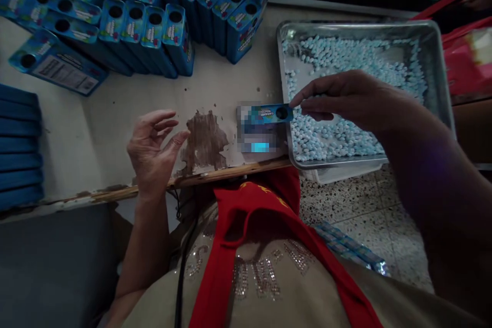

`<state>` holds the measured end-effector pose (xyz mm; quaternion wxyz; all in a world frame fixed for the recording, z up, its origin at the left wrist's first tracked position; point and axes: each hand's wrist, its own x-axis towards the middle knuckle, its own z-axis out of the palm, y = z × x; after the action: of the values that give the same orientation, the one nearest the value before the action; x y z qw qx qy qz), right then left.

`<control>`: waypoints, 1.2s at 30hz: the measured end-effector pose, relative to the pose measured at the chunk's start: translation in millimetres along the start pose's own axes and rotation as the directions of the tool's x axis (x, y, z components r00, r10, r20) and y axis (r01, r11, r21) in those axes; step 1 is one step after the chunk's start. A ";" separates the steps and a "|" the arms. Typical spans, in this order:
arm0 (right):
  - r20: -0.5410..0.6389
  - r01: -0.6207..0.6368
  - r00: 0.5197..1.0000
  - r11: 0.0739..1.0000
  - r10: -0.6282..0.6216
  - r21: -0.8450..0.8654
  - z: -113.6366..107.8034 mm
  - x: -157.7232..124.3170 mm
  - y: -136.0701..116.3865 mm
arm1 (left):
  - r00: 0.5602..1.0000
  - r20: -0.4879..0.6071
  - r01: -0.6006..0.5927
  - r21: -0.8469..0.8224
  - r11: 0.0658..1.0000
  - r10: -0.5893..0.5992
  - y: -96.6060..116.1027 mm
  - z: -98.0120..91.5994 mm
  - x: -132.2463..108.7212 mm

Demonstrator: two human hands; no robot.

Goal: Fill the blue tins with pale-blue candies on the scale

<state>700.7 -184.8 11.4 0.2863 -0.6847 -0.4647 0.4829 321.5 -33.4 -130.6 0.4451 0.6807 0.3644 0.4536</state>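
Note:
A small blue tin with a dark round hole in its top sits by the tray's left rim, partly hidden by a pixelated patch. My right hand reaches across the tray from the right, its stretched index fingertip at the tin's right end. I see nothing held in it. My left hand hovers over the table's front part, left of a worn brown patch, fingers curved and thumb apart, holding nothing. Pale blue and white candies lie loose in the metal tray.
Several upright blue tins with round holes crowd the back left; one tilted tin shows its label. More blue tins are stacked at far left. Red packages stand right of the tray. The table's chipped wooden edge runs before me.

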 end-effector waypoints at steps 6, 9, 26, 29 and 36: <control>-0.031 0.060 0.998 0.997 -0.059 0.050 3.9 -6.3 -16.7 | 1.000 0.019 0.020 0.008 1.000 -0.020 -1.1 8.9 -7.3; -0.021 0.076 0.997 0.997 -0.076 0.002 6.1 -3.9 -19.1 | 0.998 0.031 0.046 0.022 0.999 -0.047 0.2 10.0 -11.5; -0.022 0.027 0.999 0.974 -0.033 -0.226 15.2 4.4 -24.5 | 0.970 0.173 0.161 0.073 0.984 -0.172 10.1 23.0 -10.3; -0.044 0.024 0.999 0.984 -0.032 -0.176 19.5 7.0 -23.9 | 0.972 0.206 0.109 0.019 0.994 -0.110 12.0 34.3 -9.2; -0.152 0.026 0.988 0.992 -0.008 0.121 19.6 5.3 -9.5 | 0.950 0.311 -0.033 0.002 0.999 0.031 34.8 62.0 2.5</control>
<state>679.6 -177.3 10.0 0.3661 -0.6966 -0.4171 0.4547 383.9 -60.0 -109.2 0.4872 0.7508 0.2805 0.3468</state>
